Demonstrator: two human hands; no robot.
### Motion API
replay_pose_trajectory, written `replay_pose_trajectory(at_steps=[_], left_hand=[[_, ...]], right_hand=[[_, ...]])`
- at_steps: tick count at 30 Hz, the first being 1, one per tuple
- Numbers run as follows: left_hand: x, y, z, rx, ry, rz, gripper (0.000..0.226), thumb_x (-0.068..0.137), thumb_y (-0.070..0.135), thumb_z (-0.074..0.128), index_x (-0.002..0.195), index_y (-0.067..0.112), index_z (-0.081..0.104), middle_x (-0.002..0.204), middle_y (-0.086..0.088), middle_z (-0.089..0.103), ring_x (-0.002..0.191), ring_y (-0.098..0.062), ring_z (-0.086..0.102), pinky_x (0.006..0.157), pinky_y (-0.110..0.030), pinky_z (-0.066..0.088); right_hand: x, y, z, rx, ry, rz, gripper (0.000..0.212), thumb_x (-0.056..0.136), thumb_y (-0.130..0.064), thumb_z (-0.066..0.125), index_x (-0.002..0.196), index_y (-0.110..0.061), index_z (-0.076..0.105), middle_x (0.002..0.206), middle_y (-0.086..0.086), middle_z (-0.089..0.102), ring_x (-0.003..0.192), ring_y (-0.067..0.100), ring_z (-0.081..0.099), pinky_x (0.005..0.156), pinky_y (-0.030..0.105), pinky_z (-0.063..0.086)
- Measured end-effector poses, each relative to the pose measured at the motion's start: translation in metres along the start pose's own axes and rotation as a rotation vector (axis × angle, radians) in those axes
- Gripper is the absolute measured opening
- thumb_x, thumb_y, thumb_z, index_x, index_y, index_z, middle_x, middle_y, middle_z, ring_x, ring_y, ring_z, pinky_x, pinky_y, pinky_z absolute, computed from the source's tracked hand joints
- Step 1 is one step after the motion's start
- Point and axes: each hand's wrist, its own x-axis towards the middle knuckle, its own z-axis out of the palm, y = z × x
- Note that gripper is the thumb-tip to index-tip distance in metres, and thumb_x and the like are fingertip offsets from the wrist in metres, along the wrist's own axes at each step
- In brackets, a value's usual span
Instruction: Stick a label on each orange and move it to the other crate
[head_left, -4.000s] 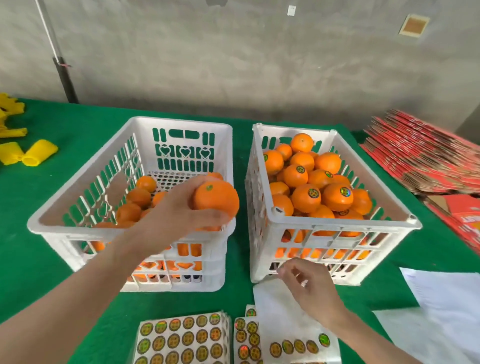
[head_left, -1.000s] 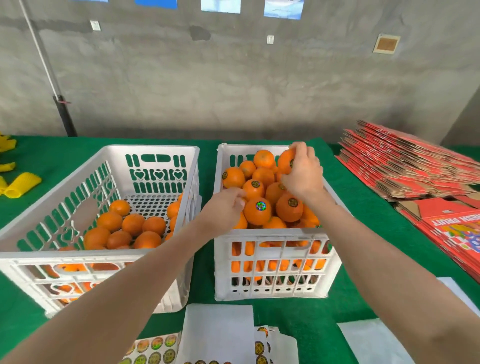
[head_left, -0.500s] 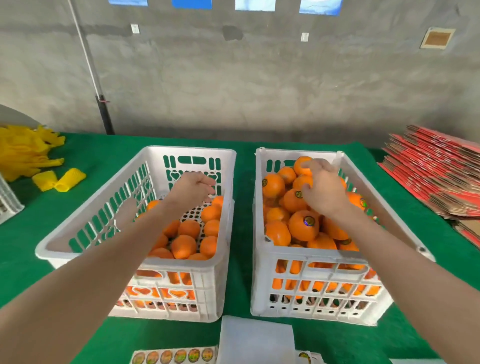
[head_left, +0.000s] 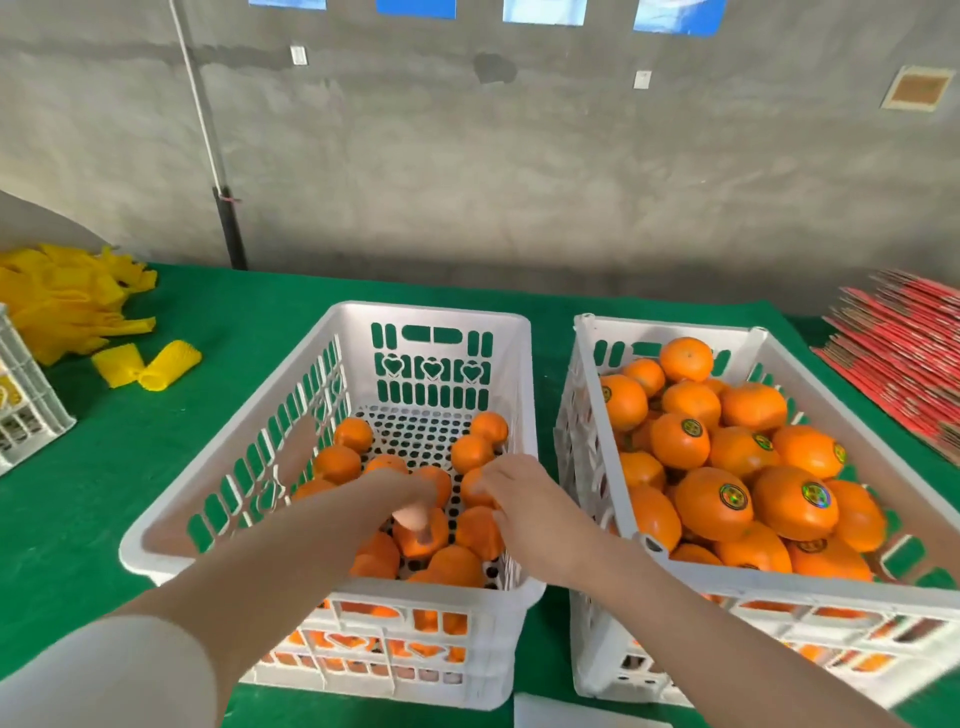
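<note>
Two white slatted crates stand side by side on a green table. The left crate (head_left: 431, 314) holds several unlabelled oranges (head_left: 353, 434) on its perforated floor. The right crate (head_left: 670, 326) is piled with oranges, many with round labels (head_left: 714, 504). Both of my hands are down inside the left crate. My left hand (head_left: 402, 491) curls its fingers and thumb onto an orange (head_left: 434, 532) near the middle. My right hand (head_left: 522, 491) has its fingers bent over another orange (head_left: 472, 491) beside it. The label sheets are out of view.
Yellow foam fruit nets (head_left: 67, 304) lie at the far left, with another white crate (head_left: 26, 410) at the left edge. Flat red cartons (head_left: 906, 364) are stacked at the right. A white sheet (head_left: 545, 714) shows at the bottom edge. A concrete wall is behind.
My right hand has left the right crate and come across into the left crate. My left hand has dropped deeper among the unlabelled oranges. The view has moved closer.
</note>
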Motion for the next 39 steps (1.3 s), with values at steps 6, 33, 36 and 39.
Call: replay_pose_trajectory(at_steps=[6,33,36,39], left_hand=[[0.01,0.0,-0.002,-0.158,0.114,0.055,0.083,0.072,0.03,0.081,0.139,0.012,0.035,0.131,-0.008,0.051,0.116,-0.03,0.053,0.091,-0.038,0.05],[-0.16,0.161,0.163,-2.011,0.017,0.088,0.062,0.074,-0.012,0.068,0.13,0.001,0.046,0.122,-0.021,0.055,0.108,-0.035,0.056,0.077,-0.039,0.054],[-0.153,0.166,0.18,-2.152,0.039,-0.046,0.061,0.07,-0.01,0.07,0.126,-0.001,0.047,0.123,-0.022,0.053,0.111,-0.037,0.054,0.081,-0.043,0.052],[-0.161,0.162,0.184,-2.107,0.138,-0.047,0.073,0.054,0.009,0.076,0.123,0.0,0.052,0.106,-0.016,0.065,0.097,-0.03,0.061,0.075,-0.036,0.05]], right_hand=[[0.007,0.005,0.007,0.044,0.007,0.007,0.042,0.089,0.004,0.046,0.128,-0.009,0.053,0.132,0.005,0.049,0.124,0.021,0.035,0.107,0.028,0.028],[-0.214,0.037,0.102,0.128,-0.152,0.831,0.069,0.077,-0.049,0.062,0.136,-0.028,0.034,0.124,0.0,0.054,0.12,0.028,0.044,0.096,0.04,0.035],[-0.211,0.03,0.103,0.413,0.064,0.848,0.045,0.081,-0.015,0.06,0.123,-0.025,0.049,0.109,-0.001,0.062,0.105,0.022,0.055,0.085,0.028,0.039],[-0.209,0.035,0.093,0.752,0.219,0.813,0.034,0.081,0.005,0.055,0.101,-0.021,0.061,0.092,-0.006,0.059,0.081,0.007,0.055,0.068,0.01,0.042]])
